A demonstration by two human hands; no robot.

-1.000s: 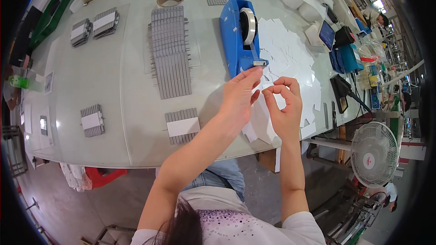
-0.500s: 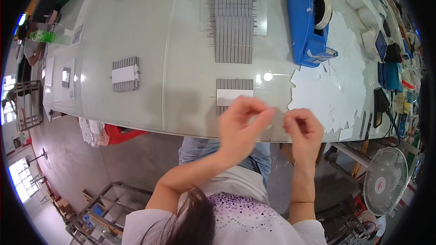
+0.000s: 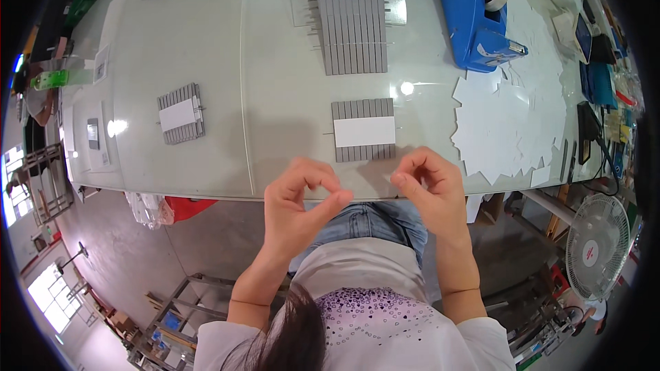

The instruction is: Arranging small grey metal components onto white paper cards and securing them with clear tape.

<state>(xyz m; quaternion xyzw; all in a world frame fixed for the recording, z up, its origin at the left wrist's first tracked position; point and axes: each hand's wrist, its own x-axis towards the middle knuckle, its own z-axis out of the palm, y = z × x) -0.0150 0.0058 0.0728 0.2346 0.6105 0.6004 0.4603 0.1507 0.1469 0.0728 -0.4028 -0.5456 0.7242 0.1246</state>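
Observation:
My left hand (image 3: 302,200) and my right hand (image 3: 427,184) hover side by side over the near edge of the pale table (image 3: 206,165). Both have thumb and fingers pinched, facing each other, as if on the ends of a thin strip of clear tape that barely shows. Just beyond them lies a grey ribbed bundle with a white label (image 3: 363,130). A blue tape dispenser (image 3: 474,7) with a roll of clear tape stands at the far right. A long stack of grey ribbed pieces (image 3: 352,24) lies beyond the bundle.
A second labelled grey bundle (image 3: 180,113) lies to the left. White cut paper sheets (image 3: 509,124) cover the right side. A white fan (image 3: 597,237) stands on the floor at the right, and a green bottle (image 3: 51,79) sits far left.
Both hands came back from the dispenser toward the near table edge, still pinched. The view tilted down, so the labelled bundle now lies just ahead of the hands.

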